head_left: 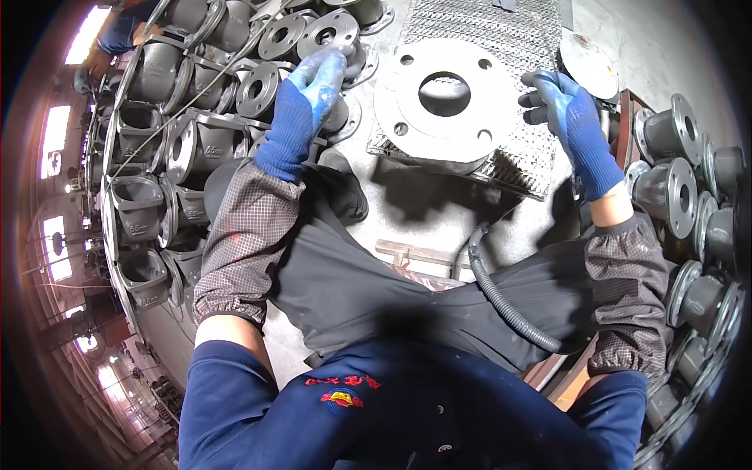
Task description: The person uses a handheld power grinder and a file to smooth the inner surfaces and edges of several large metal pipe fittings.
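A flanged metal casting (392,102) stands in bright light on a textured metal grating, its round opening facing up and several bolt holes around it. My left hand (313,90), in a blue coated glove, reaches to the stack at the left. Its stretched fingers lie at the lower edge of a grey flanged valve body (327,33); whether they touch it is hard to tell. To the right of the bright casting is my right hand (565,106), gloved alike. Its fingers are apart, slightly bent, and hold nothing.
Grey flanged castings (207,145) are stacked at the left; more castings (666,196) stand at the right. The metal grating (478,23) stretches behind the bright casting. A round pale disc (589,66) sits beyond my right hand. A corrugated hose (501,301) crosses my right leg. Another person's sleeve (117,35) shows far left.
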`<state>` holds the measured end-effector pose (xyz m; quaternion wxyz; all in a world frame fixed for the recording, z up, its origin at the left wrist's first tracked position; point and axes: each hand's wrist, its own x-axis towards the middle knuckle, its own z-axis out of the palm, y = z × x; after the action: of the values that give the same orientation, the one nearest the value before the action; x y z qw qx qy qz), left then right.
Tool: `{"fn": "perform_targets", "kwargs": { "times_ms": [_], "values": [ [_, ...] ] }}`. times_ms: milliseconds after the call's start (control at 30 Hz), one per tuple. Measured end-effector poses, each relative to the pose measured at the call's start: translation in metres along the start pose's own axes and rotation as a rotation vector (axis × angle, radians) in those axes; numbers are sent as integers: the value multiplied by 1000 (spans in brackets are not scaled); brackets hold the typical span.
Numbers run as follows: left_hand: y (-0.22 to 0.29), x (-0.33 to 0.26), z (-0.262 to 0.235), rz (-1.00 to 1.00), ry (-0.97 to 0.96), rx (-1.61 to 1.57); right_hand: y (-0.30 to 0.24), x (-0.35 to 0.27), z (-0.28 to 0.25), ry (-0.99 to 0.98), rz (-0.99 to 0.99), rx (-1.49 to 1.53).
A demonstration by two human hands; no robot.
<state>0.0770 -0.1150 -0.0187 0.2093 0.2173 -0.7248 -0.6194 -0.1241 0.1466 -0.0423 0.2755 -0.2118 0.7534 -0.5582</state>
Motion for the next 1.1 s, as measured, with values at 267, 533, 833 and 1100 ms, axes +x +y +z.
{"fn": "perform_targets", "kwargs": {
  "times_ms": [267,533,833,1100],
  "values": [
    [-44,9,26,284,-285,425,14,12,23,28,-372,-471],
    [14,4,94,-93,-308,132,32,-9,0,317,-107,79],
    [43,6,167,20,-447,314,63,-39,-39,344,153,542],
    [-5,43,132,-77,-408,-164,20,-37,-34,361,89,355]
  ]
}}
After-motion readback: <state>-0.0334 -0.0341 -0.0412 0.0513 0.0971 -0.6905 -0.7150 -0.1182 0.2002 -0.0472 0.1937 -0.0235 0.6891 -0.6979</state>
